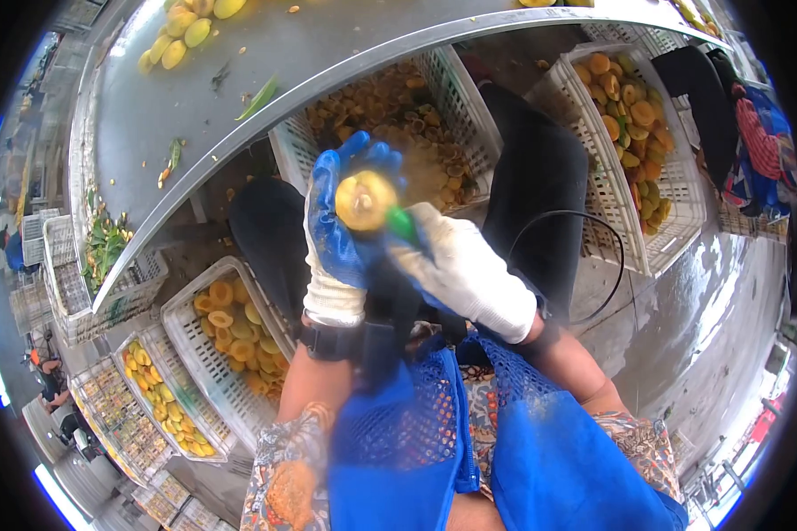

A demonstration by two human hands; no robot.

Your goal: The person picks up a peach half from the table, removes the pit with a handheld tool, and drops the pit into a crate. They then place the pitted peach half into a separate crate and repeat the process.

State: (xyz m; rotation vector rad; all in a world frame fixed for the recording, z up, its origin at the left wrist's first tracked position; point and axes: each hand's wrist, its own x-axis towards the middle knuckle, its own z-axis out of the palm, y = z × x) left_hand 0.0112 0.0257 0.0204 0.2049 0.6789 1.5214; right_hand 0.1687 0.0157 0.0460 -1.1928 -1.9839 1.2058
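My left hand (329,232), in a white glove with a blue-coated palm, is closed round a cut yellow peach (363,200). The pale middle of the fruit faces up. My right hand (474,273), in a similar glove, grips a tool with a green handle (401,225). Its end meets the right side of the peach; the working tip is blurred and cannot be made out. Both hands are above a white crate (466,97) between my knees, which holds many hollow peach scraps (381,97).
A metal table (266,55) with whole yellow fruit (179,31) and leaves curves across the top. Crates of peach halves stand to the left (239,327) and right (629,133). A black cable (620,239) loops beside my right knee. Another person (757,150) sits at the far right.
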